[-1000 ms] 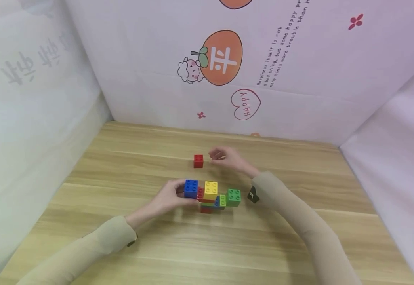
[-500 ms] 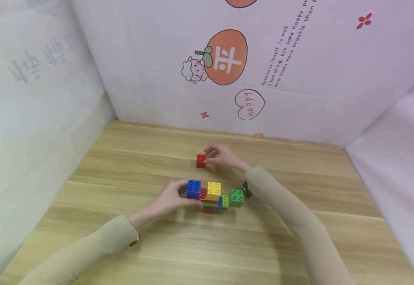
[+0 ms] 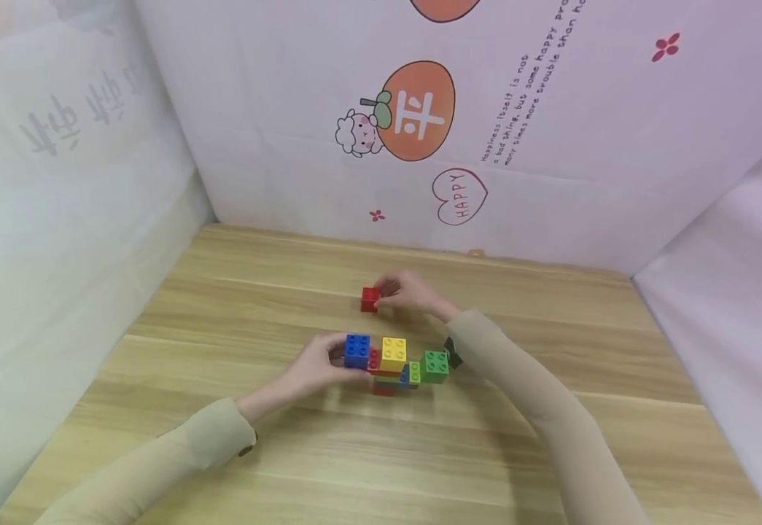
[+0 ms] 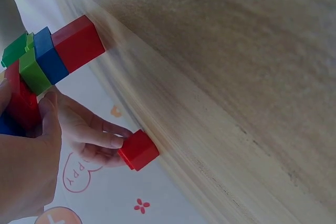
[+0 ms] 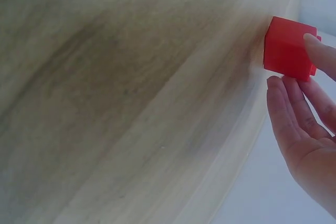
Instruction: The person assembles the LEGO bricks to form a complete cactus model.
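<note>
My left hand [image 3: 315, 362] grips a built stack of toy building blocks by its left end, around the blue block [image 3: 357, 351] and the red block beneath. A yellow block [image 3: 394, 353] tops the stack, and a green block [image 3: 435, 366] sits at its right end. In the left wrist view, a lime block [image 4: 34, 72], a blue block [image 4: 51, 59] and a red block [image 4: 79, 43] form its lower layers. Farther back, my right hand [image 3: 410, 293] pinches a single red block [image 3: 370, 300] between thumb and fingers. That block [image 5: 287, 49] appears to stand on the table.
The wooden table [image 3: 354, 459] spreads around both hands. A printed white cloth wall [image 3: 289, 168] rises behind it, with cloth walls at the left [image 3: 79, 219] and right [image 3: 735, 240]. A dark object [image 3: 452, 352] shows beside the right sleeve, partly hidden.
My right hand has moved left to the single red block and taken hold of it. My left hand keeps its grip on the stack. The head view has shifted slightly.
</note>
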The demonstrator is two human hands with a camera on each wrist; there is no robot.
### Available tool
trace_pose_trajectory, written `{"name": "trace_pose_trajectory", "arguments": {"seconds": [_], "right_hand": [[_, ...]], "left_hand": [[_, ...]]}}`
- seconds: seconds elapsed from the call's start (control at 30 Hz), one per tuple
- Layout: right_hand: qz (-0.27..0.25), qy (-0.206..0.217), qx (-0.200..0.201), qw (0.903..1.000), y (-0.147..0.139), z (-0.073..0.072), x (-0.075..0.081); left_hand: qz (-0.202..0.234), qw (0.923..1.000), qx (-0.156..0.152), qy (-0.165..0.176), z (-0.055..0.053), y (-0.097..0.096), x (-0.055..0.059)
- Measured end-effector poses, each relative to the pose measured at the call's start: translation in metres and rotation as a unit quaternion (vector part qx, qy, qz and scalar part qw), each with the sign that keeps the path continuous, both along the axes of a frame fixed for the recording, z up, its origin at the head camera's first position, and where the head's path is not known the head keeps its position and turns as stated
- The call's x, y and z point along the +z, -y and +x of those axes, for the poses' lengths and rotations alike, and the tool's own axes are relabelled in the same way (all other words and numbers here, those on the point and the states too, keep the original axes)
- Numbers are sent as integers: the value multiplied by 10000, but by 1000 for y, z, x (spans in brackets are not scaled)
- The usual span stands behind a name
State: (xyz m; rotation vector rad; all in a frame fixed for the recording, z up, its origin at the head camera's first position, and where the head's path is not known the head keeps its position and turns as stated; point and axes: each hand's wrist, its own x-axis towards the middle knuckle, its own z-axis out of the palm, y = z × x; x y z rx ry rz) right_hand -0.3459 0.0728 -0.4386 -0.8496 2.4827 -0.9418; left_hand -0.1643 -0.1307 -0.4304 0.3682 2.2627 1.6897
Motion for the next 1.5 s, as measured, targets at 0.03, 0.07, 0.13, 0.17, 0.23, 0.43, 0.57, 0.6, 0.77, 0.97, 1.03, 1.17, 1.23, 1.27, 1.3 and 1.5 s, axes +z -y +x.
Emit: {"name": "trace_pose_trajectory", "arguments": {"seconds": [0.03,0.07,0.13,0.17,0.23,0.43,0.57,0.6,0.77,0.97,1.03,1.17,1.23,1.27,1.3,1.5], "right_hand": [[-6,-26,2,10000,-1,1,0],[-8,-61,5,10000,-2,1,0],[1,-123,-5,9999,-4,4,2],[14,-177,-24,9998,-6,5,3],[33,-255,-70,9996,-9,7,7],[-139,-326,-67,9994,-20,18,26],[-291,-379,-35,9989,-26,27,39],[-325,-407,-19,9986,-28,29,42],[-465,-519,61,9976,-34,41,57],[-582,-581,79,9966,-40,55,73],[-634,-585,76,9962,-42,61,78],[-739,-672,148,9949,-45,72,86],[-765,-757,200,9940,-48,77,90],[-767,-792,215,9937,-49,79,92],[-768,-822,233,9934,-50,82,94],[-730,-983,254,9922,-57,97,107]], "left_hand": [[8,10000,-5,1,0,-1,0],[6,10000,-5,0,0,-1,0],[19,10000,3,27,1,-2,-1],[26,10000,9,36,1,-2,-1],[42,10000,10,64,1,-3,-1],[129,9999,18,76,0,-3,-2],[107,9999,19,95,0,-2,-4],[79,9999,23,98,0,-1,-4],[-32,9999,56,100,1,-1,-3],[39,9998,74,152,1,-2,-1],[25,9999,84,136,1,-2,-1],[55,9999,55,102,1,-2,-2],[74,9999,34,73,1,-2,-2],[86,9999,24,64,1,-2,-2],[88,9999,12,50,1,-2,-2],[100,9999,-44,-24,0,-1,-2]]}}
